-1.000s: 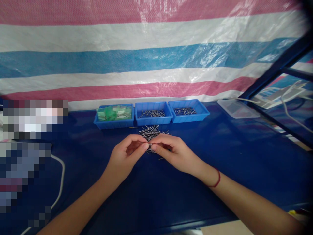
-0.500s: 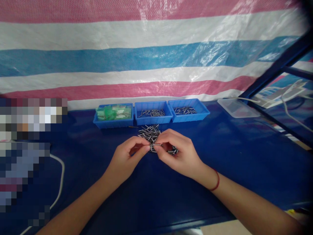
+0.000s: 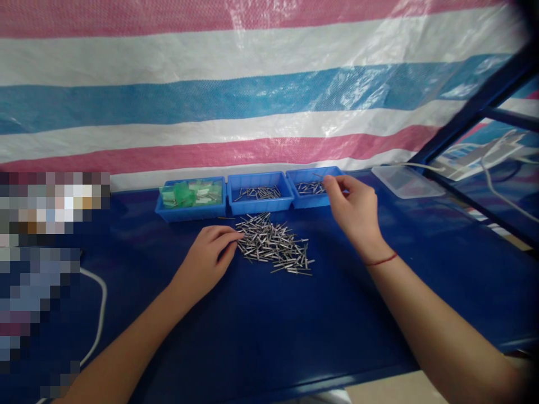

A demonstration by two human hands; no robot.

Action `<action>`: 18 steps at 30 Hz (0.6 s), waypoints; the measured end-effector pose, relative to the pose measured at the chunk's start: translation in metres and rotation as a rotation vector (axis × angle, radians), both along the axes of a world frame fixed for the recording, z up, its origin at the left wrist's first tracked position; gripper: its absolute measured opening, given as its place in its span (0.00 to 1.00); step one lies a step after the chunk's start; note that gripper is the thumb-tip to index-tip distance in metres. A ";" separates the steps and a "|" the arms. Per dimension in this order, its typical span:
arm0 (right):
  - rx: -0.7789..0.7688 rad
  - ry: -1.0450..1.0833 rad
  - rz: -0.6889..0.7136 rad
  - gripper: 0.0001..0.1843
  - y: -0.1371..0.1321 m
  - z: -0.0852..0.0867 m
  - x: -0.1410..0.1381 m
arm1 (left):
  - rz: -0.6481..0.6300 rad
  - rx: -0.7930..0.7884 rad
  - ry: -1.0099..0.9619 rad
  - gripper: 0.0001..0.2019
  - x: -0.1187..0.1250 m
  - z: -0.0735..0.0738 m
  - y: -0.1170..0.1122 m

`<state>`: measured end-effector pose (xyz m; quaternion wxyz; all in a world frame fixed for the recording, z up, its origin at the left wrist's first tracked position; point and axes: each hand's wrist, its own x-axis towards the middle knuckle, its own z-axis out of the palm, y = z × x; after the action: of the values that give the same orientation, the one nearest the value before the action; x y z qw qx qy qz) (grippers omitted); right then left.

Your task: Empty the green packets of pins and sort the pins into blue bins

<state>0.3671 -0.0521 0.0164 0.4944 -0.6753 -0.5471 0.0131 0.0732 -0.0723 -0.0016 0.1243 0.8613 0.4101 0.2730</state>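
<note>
A pile of silver blind rivets (image 3: 273,244) lies on the blue table. My left hand (image 3: 214,252) is at the pile's left edge, its fingers closed together at the tips; whether a rivet is between them is hidden. My right hand (image 3: 353,207) is raised over the front right part of the right blue bin (image 3: 311,201), thumb and finger pinched on a blind rivet (image 3: 318,175) whose thin end sticks out to the left. Several rivets lie inside that bin. The middle blue bin (image 3: 260,206) also holds loose rivets.
The left blue bin (image 3: 191,213) holds green and clear small packets. A clear plastic lid (image 3: 408,182) lies at the back right beside a blue metal frame (image 3: 458,126). A white cable (image 3: 103,303) runs along the left. Striped sheeting (image 3: 252,101) hangs behind.
My hands, which met over the pile holding a rivet, have parted. The right moved up and right to the right bin with a rivet; the left shifted slightly to the pile's left edge.
</note>
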 end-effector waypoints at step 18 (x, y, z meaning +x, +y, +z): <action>-0.148 -0.314 0.703 0.09 -0.035 -0.008 -0.059 | -0.004 0.062 0.140 0.06 0.007 -0.002 -0.006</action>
<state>0.3086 -0.0867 0.0087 0.3202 -0.4743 -0.8116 0.1176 0.0800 -0.0784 -0.0034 0.0690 0.8827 0.4072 0.2243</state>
